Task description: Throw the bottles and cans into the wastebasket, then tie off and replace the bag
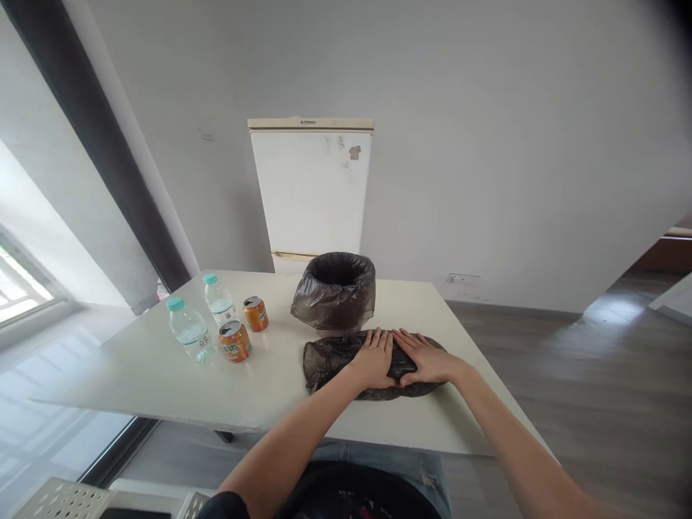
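A dark plastic bag (324,357) lies flat on the white table (162,375) near its front edge. My left hand (373,358) and my right hand (424,358) both press flat on the bag, side by side, fingers spread and pointing away from me. Just behind the bag stands a small bin (335,288) lined with another dark plastic bag, its mouth open upward.
On the table's left are two water bottles (189,330) (219,298) with teal caps and two orange drink cans (234,341) (255,313). A white fridge (311,191) stands against the wall behind the table. Wooden floor stretches to the right.
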Motion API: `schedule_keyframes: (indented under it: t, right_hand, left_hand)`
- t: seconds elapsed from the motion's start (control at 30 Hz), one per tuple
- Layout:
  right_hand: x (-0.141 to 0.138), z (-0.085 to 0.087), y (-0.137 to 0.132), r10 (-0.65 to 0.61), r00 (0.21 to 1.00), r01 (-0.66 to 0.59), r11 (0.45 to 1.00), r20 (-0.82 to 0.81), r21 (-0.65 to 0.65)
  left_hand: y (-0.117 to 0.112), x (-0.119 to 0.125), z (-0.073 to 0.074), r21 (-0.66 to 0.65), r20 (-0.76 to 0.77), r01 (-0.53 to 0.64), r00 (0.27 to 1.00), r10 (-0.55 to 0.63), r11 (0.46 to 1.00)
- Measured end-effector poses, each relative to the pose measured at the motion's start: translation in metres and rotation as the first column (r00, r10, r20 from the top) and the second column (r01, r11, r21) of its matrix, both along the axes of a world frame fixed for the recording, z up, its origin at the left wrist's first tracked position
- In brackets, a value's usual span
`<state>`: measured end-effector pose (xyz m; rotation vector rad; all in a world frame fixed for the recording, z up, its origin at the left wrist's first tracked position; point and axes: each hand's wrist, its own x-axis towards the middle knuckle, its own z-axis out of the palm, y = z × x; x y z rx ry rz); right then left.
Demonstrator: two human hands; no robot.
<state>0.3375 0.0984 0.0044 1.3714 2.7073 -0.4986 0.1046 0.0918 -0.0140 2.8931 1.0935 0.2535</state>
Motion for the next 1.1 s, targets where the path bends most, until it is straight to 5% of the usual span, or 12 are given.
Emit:
schedule_keyframes:
  t: [0.13,0.27,0.53,0.67,0.77,0.93,1.1]
  right_hand:
    - [0.001,-0.028,-0.009,-0.003,1.0,0.006,0.995,-0.029,0.104]
    - [0.006,-0.037,-0.02,-0.009,0.998,0.021,0.981,-0.063,0.191]
    - [0.016,-0.003,-0.034,-0.001,0.994,0.035,0.953,-0.111,0.302]
    - [0.016,0.0,-0.036,-0.105,0.972,0.18,0.908,-0.211,0.378]
    - [0.014,-0.011,-0.035,-0.145,0.972,0.192,0.942,-0.186,0.275]
    - [0.009,-0.017,-0.039,0.022,0.982,0.006,0.989,-0.186,0.151]
    - [0.007,-0.014,-0.044,0.094,0.98,-0.047,0.964,-0.173,0.261]
  left_hand:
    - [-0.003,-0.02,-0.016,-0.089,-0.013,-0.021,1.0,0.02,0.996]
    - [-0.01,-0.046,-0.016,-0.053,-0.005,-0.052,0.999,0.052,0.997]
    - [-0.034,-0.082,0.005,0.18,-0.042,-0.131,0.989,0.141,0.975]
    - [-0.051,-0.065,0.031,0.165,0.077,-0.15,0.987,0.139,0.975]
    - [-0.056,-0.041,0.037,0.152,0.126,-0.011,0.992,-0.008,0.988]
    - [-0.037,-0.015,0.01,0.012,0.087,0.104,0.991,-0.105,0.995]
    - [-0.022,-0.011,-0.008,-0.014,0.078,0.061,0.995,-0.059,0.998]
